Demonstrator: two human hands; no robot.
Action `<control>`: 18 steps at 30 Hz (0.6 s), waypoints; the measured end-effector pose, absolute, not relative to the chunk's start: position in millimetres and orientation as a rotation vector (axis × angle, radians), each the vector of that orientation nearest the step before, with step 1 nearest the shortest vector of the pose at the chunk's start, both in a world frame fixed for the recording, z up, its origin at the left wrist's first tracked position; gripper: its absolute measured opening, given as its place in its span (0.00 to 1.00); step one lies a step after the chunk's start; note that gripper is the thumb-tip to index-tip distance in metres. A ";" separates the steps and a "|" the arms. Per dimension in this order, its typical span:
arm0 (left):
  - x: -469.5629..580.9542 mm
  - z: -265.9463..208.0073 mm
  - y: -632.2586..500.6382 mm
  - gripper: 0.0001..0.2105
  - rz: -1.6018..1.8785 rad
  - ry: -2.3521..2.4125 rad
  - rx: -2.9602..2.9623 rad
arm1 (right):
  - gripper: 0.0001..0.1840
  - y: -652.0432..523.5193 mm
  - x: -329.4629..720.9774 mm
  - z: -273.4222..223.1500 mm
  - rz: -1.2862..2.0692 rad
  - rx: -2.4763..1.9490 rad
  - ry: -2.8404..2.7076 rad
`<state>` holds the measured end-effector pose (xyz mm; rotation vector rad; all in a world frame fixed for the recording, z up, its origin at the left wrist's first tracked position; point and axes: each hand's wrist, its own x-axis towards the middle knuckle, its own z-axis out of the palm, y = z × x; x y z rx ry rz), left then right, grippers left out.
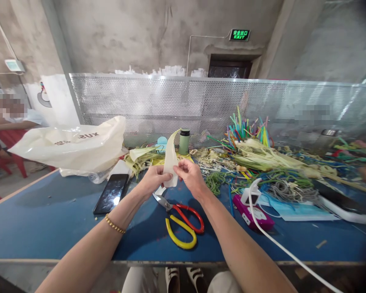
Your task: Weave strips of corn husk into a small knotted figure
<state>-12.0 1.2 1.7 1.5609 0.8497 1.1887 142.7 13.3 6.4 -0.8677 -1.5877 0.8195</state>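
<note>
Between my two hands a pale corn husk (171,156) stands upright, its greenish tip curling to the right. My left hand (156,179) pinches its lower left edge between thumb and fingers. On the other edge my right hand (187,173) grips it the same way, fingers closed. Just below the hands lie scissors (183,226) with one red and one yellow handle, their blades pointing up and left. A black phone (112,194) rests on the table left of my left hand. More husks (143,156) lie behind it.
A white plastic bag (76,146) sits at the left, a green bottle (184,142) behind my hands. Rightward are a husk pile (259,154), coloured stems (247,130), green cord (215,183), a purple power strip (253,213) with a white cable and a blue mask (301,211). A perforated metal screen (158,106) borders the blue table.
</note>
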 end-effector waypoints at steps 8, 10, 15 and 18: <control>-8.0 -6.1 8.7 0.05 1.322 0.990 1.634 | 0.10 21.5 150.4 -0.5 0.603 -1.017 -1.915; -7.7 -8.3 11.1 0.04 1.322 1.017 1.651 | 0.10 20.7 151.7 -0.5 0.613 -1.043 -1.946; -8.9 -7.9 10.8 0.04 1.293 1.051 1.689 | 0.09 19.8 152.7 -0.9 0.691 -1.100 -1.938; -9.5 -3.0 6.4 0.04 1.223 1.070 1.714 | 0.09 20.5 152.8 -1.8 0.723 -1.104 -1.910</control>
